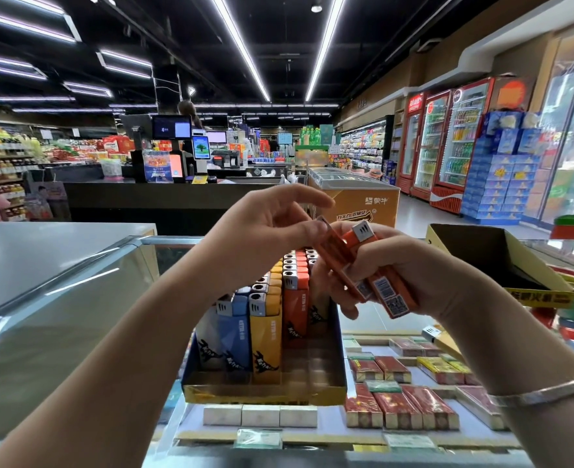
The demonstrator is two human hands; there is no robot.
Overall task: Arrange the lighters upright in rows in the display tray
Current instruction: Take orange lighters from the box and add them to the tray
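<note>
The display tray [265, 395] stands on the glass counter in front of me. It holds upright rows of lighters: white, blue [234, 336], yellow [266, 336] and orange [295, 309]. The right side of the tray is bare. My right hand [413, 275] grips a bunch of orange lighters [385, 288] above the tray's right side. My left hand [272, 221] pinches the top of one orange lighter [337, 251] from that bunch, with its other fingers spread.
A yellow lighter [439, 336] lies on the glass to the right. An open black-and-yellow carton [501, 261] stands at the right. Cigarette packs [400, 410] lie under the glass. A checkout counter [164, 194] and a freezer [359, 194] stand beyond.
</note>
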